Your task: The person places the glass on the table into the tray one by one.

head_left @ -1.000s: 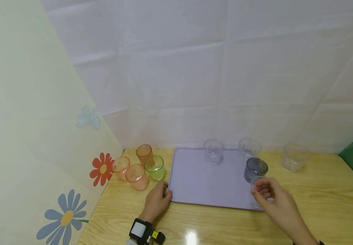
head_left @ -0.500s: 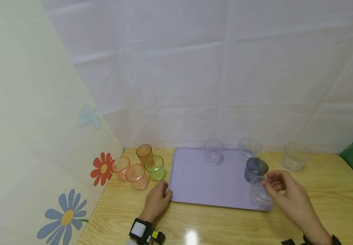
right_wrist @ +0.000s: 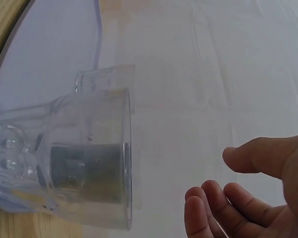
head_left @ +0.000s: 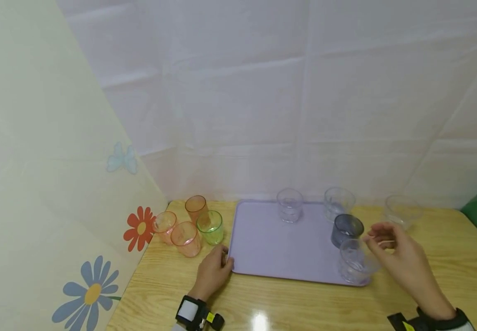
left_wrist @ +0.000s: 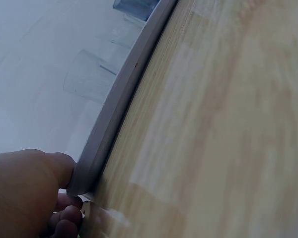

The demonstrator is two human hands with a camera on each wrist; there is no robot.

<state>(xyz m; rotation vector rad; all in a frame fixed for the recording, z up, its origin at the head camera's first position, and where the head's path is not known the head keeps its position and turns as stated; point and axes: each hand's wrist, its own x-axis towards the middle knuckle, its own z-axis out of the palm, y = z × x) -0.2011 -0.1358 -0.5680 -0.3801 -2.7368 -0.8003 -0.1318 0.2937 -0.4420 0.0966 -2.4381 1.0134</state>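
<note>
A purple tray (head_left: 281,246) lies on the table. My left hand (head_left: 212,271) grips its near left corner, thumb against the rim and the other fingers curled beside it. At the tray's near right corner stands a clear cup (head_left: 355,264), upright. My right hand (head_left: 401,259) is just right of that cup, fingers relaxed, nothing in it; the right wrist view shows a gap between the fingertips (right_wrist: 231,154) and the cup's rim. Behind this cup is a dark grey cup (head_left: 346,231). Two more clear cups, one at the back middle (head_left: 290,207) and one at the back right (head_left: 338,204), also stand on the tray.
Left of the tray, an amber cup (head_left: 195,207), a green cup (head_left: 211,230) and two orange-pink cups (head_left: 186,241) stand close together. One clear cup (head_left: 401,211) is on the wooden table (head_left: 292,303) right of the tray. A white cloth (head_left: 238,115) hangs behind.
My right hand has let go of the clear cup at the tray's near right corner and drawn back to the right. The left hand keeps its place on the tray.
</note>
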